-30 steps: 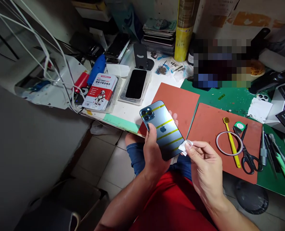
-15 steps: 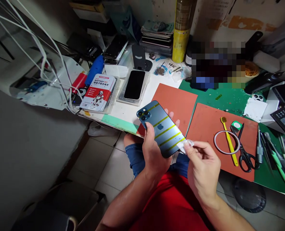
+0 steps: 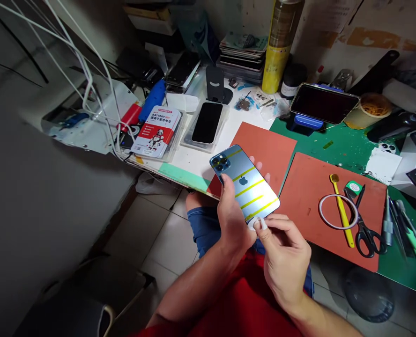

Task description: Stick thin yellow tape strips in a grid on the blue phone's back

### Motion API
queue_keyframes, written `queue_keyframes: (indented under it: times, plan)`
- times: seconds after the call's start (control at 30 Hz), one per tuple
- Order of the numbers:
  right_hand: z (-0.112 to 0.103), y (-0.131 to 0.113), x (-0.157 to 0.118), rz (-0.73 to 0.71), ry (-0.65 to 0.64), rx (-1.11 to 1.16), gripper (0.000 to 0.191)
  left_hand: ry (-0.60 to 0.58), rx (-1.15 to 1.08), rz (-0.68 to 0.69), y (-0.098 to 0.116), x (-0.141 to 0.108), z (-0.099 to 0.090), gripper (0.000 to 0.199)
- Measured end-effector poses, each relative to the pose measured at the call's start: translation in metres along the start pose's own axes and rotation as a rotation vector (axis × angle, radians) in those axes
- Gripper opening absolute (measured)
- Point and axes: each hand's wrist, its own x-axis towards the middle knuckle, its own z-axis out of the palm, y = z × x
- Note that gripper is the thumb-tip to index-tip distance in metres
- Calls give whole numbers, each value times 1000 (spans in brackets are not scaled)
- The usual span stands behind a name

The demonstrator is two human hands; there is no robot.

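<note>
A blue smartphone point(image 3: 243, 180) with several yellow strips across its back is tilted above my lap, back facing up, camera bump at the upper left. My left hand point(image 3: 234, 210) grips it, thumb along the near edge and fingertips showing beyond the far edge. A small white wipe point(image 3: 257, 223) is pinched between the thumb and fingers of my right hand point(image 3: 285, 252). It touches the lower end of the phone. Part of the wipe is hidden by my fingers.
On the right orange mat point(image 3: 306, 210) lie a yellow toothbrush point(image 3: 342, 213), a tape ring point(image 3: 320, 213) and black scissors point(image 3: 367, 238). Another phone point(image 3: 207, 122) rests on a plastic case. A phone on a blue stand point(image 3: 323, 104) stands at the back, beside a yellow can point(image 3: 276, 68).
My right hand has slid the wipe leftward along the phone's lower end, from its right corner toward my left hand. The whole scene has shifted rightward in view.
</note>
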Motion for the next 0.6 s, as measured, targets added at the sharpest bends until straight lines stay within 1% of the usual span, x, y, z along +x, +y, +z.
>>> queue_keyframes:
  times: [0.07, 0.17, 0.27, 0.33, 0.47, 0.53, 0.6]
  plan:
    - [-2, 1, 1, -15, 6, -21, 11, -11, -9, -29, 2, 1, 0, 56]
    - [-6, 1, 4, -29, 25, -72, 10, -4, -21, -9, 4, 2, 2, 66]
    - [-2, -3, -1, -53, -43, -156, 6, -10, -8, -7, 6, 2, 3, 63]
    - [4, -8, -7, -99, -75, -233, 5, -36, -4, -5, 6, 1, 2, 59]
    - [14, -17, -14, -204, -73, -338, 6, -65, 31, -12, 7, -3, -1, 58]
    - [14, -19, -14, -239, -69, -355, 7, -70, 31, -26, 7, -5, -1, 58]
    - [9, -19, -12, -240, -64, -367, 7, -84, -5, -34, 8, -6, -1, 58]
